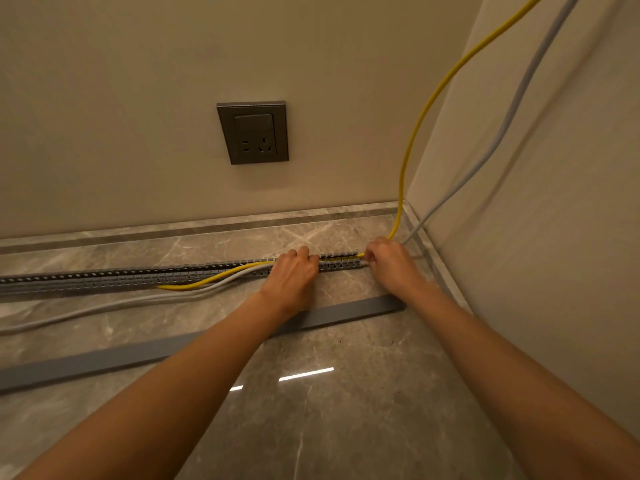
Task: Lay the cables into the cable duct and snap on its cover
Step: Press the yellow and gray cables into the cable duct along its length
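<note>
— Where is the duct point(138, 273)?
— Flat on the marble surface point(346, 427), running along the wall point(104, 116) below a socket point(252, 132), lid off.
— The cables?
— The yellow cable point(426, 109) and grey cable point(512, 109) hang down the right corner. Yellow lies in the duct between the hands. Left of them both spill over the near side onto the marble.
— And the hands?
— The right hand point(388, 261) pinches the yellow cable at the duct's right end. The left hand point(294, 275) has its fingers bent down onto the duct over both cables; I cannot tell whether it grips.
— Anything in the way?
— The cover point(138, 353) lies nearer, apart from the duct, with both forearms crossing over it.
</note>
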{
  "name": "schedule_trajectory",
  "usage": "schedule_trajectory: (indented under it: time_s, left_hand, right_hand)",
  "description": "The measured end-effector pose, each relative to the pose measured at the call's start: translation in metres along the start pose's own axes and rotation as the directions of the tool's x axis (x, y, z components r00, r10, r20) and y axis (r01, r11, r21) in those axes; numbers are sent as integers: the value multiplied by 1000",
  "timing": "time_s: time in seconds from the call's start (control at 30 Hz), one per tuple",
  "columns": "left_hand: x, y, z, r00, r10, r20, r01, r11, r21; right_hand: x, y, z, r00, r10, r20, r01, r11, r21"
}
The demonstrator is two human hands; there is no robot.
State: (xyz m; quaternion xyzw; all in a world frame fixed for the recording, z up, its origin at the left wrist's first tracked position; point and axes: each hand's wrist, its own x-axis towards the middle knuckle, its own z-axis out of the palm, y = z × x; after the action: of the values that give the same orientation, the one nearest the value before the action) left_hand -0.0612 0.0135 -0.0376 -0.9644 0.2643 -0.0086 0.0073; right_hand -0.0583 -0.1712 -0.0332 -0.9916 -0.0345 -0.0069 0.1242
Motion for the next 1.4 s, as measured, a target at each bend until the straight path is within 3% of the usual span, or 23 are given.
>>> schedule_trajectory:
  time_s: [0.2, 0.37, 0.57, 0.67, 0.8, 0.87, 1.17, 1.3, 1.4]
  left_hand:
    - [-5, 4, -1, 999, 2, 44, -1, 1000, -26]
    - [8, -9, -21, 985, 20, 170, 6, 989, -148]
    - [-10, -42, -23, 999, -31, -8, 26, 921, -388]
    - [-26, -63, -17, 993, -91, -71, 64, 948, -313]
    - [-49, -97, -6, 982, -191, -7, 188, 973, -131]
    - [-60, -112, -2, 977, -212, -15, 209, 970, -123]
    - [-59, -149, -12, 995, 62, 79, -56, 996, -74]
    - [-51, -152, -18, 989, 83, 125, -73, 994, -85]
    - [-49, -147, -17, 994, 80, 73, -78, 997, -24]
  right_hand:
    - [-4, -3, 3, 998, -17, 62, 15, 999, 36]
    - [-1, -10, -3, 995, 81, 59, -88, 986, 142]
    - [-3, -45, -4, 989, 126, -77, -112, 979, 171]
    - [-1, -75, 0, 994, 68, -85, -54, 987, 151]
    - [6, -117, 14, 998, -61, -34, 66, 983, 171]
    - [7, -133, 22, 995, -88, -39, 94, 974, 205]
    - [15, -152, 36, 997, -60, -54, 71, 969, 237]
    - [18, -153, 39, 997, -13, -70, 32, 964, 263]
    - [20, -153, 41, 997, 4, -76, 17, 963, 270]
